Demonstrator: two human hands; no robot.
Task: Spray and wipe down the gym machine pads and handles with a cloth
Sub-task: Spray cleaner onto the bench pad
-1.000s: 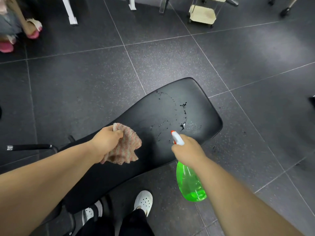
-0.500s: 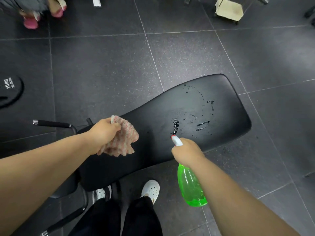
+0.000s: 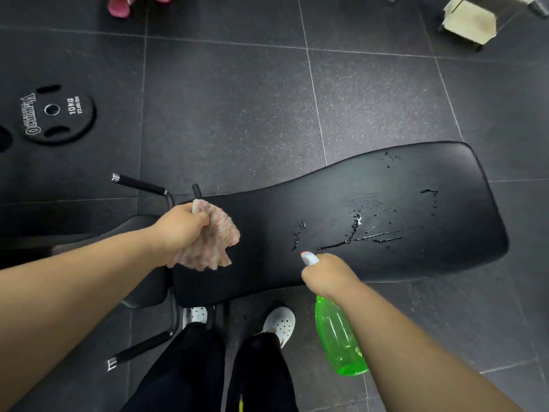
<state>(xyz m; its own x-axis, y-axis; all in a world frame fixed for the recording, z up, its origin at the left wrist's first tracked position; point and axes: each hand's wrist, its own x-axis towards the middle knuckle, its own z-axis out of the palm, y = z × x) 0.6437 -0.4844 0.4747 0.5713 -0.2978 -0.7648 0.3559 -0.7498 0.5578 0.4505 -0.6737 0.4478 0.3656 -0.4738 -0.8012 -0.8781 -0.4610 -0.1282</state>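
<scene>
Fingers of the left hand (image 3: 179, 226) clamp a bunched pink cloth (image 3: 212, 243) over the black bench pad (image 3: 416, 263), while the right hand (image 3: 329, 273) grips a green spray bottle (image 3: 338, 337), nozzle toward wet streaks (image 3: 365, 233) on the pad.

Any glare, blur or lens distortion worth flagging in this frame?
Head view: the wide-angle lens stretches the forearms toward the bottom corners; light glints white off the wet streaks on the bench pad; the weight plate at left is slightly soft, its 10KG print legible; cloth and spray bottle look sharp.
</scene>
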